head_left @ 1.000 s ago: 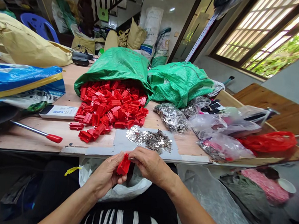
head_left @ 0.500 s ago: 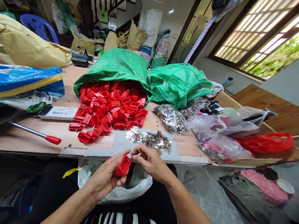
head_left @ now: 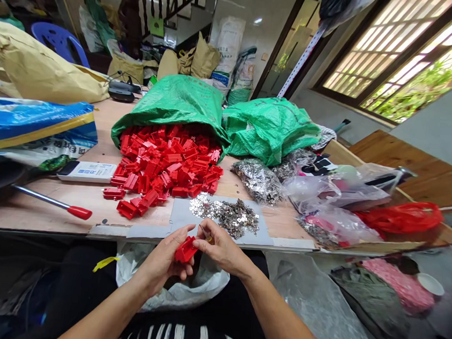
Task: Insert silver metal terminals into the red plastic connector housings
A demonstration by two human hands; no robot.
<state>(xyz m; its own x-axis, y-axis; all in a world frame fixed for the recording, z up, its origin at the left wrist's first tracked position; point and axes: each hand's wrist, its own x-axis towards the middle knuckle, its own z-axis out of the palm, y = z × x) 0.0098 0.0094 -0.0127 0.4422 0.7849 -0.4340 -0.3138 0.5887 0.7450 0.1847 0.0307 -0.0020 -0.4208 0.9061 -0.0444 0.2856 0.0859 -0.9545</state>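
Note:
My left hand [head_left: 165,261] is closed around a small red plastic box [head_left: 185,250], an open-topped piece like a little battery case, above a white woven sack [head_left: 206,287] in my lap. Against the box's right edge, my right hand [head_left: 220,249] is pinched, with something small and yellowish showing among its fingers that I cannot make out. Just beyond the hands, a pile of small shiny metal pieces [head_left: 241,218] lies on a grey sheet [head_left: 182,213]. A heap of the same red boxes [head_left: 164,162] spills from a green woven bag [head_left: 177,96].
A second green bag [head_left: 269,128] stands right of the first. Bags of metal pieces [head_left: 258,179] and a box with a red plastic bag [head_left: 404,217] sit further right. At left are a white device [head_left: 88,171] and a red-tipped metal lever [head_left: 53,201].
My right hand has moved slightly left and now meets the red box. The box has turned a little in my left hand.

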